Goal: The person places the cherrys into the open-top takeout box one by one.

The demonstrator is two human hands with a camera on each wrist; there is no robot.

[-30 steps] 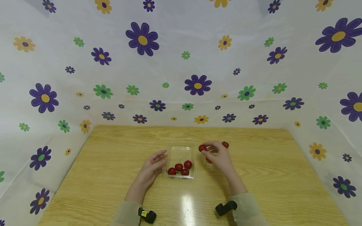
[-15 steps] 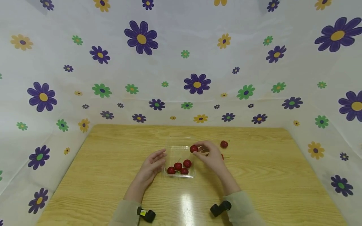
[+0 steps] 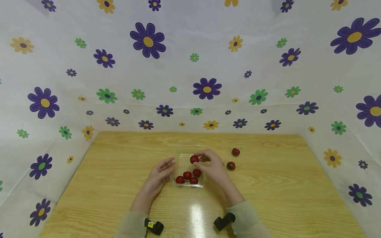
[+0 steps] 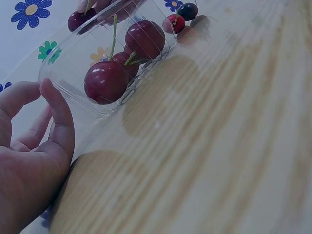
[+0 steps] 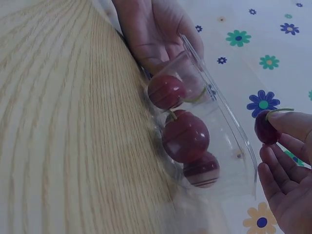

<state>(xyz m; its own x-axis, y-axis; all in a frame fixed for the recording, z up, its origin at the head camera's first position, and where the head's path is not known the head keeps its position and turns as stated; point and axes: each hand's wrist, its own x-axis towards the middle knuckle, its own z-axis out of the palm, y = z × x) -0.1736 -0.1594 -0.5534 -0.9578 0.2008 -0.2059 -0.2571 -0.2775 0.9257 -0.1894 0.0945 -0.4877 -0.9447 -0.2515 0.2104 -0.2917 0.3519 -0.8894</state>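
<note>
Holding four cherries (image 3: 187, 175), clear plastic box (image 3: 185, 162) runs front-to-back; right hand (image 3: 212, 166) pinches another cherry (image 3: 194, 159) above, stem (image 5: 282, 109) across thumb (image 5: 294, 123); left hand (image 3: 159, 177) relaxed beside box.

Head view: a small yellow label (image 3: 151, 225) is being carried by the black wrist device (image 3: 159, 228) at the left sleeve (image 3: 133, 223). Its marking is being shown too small to be made out. No lettering, number or brand is being read in any view.
</note>
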